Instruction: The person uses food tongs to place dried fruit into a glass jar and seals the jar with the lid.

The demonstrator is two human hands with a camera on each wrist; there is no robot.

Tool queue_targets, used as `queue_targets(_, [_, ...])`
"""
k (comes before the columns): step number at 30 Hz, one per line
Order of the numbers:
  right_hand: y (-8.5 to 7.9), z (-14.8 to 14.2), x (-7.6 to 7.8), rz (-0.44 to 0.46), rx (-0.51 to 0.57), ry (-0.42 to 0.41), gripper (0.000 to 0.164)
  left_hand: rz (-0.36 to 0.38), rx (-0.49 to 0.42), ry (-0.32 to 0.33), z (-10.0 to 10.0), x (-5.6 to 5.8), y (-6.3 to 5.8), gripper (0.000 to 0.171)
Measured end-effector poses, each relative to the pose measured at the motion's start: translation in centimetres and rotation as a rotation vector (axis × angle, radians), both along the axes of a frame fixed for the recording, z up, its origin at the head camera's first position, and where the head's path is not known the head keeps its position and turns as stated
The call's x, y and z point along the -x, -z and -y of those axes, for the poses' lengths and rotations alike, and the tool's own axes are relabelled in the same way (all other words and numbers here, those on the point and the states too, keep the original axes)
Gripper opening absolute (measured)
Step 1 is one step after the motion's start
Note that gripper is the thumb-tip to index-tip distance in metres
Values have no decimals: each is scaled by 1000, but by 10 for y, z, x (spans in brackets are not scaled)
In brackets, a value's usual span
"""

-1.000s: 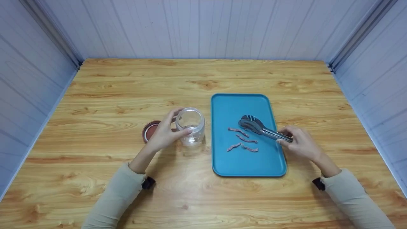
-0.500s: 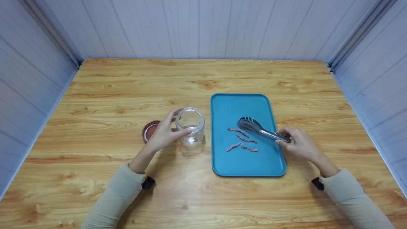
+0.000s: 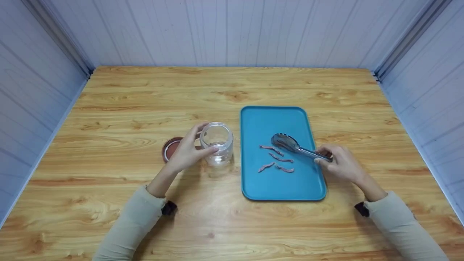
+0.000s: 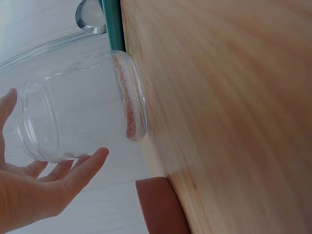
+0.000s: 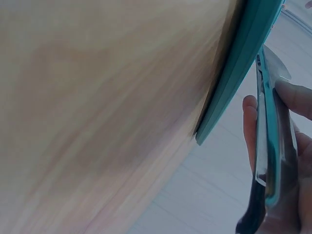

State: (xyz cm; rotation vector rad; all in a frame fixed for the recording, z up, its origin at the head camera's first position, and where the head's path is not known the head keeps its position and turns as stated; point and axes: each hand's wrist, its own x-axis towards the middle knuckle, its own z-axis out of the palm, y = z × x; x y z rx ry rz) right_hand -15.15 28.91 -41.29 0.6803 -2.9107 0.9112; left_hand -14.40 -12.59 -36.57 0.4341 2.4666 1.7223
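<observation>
My left hand (image 3: 189, 151) holds a clear jar (image 3: 216, 145), thumb on the near side and fingers round the far side. The jar stands lidless and upright on the table. In the left wrist view a reddish-brown strip (image 4: 125, 100) lies along the jar's bottom. My right hand (image 3: 340, 162) grips metal tongs (image 3: 302, 149) by the handle, their heads together over the blue tray (image 3: 281, 188). Several thin pinkish-brown strips, looking like meat, lie on the tray, among them one strip (image 3: 281, 158) near the tong heads. Between the tong heads, nothing can be made out.
A reddish-brown lid (image 3: 172, 149) with a white ring lies left of the jar, partly behind the left hand. The wooden table (image 3: 163, 98) is bounded by white panel walls (image 3: 232, 32) at the back and sides.
The tong heads, apart a second ago, have come together and moved slightly left. The left hand and the jar have stayed in place.
</observation>
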Motion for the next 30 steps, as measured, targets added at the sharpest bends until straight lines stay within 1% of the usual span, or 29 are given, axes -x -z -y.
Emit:
queue_targets(9, [-6, -3, 0, 5, 43, 9, 13, 3, -16, 1, 0, 1, 1, 70])
queue_targets(18, [-21, -2, 1, -9, 75, 13, 16, 11, -21, 2, 0, 1, 1, 70])
queue_targets(27, [-36, 7, 2, -47, 110, -13, 17, 20, -26, -1, -1, 0, 0, 70])
queue_targets(30, [-41, 12, 2, -45, 116, -24, 16, 21, -27, -1, -1, 0, -1, 69])
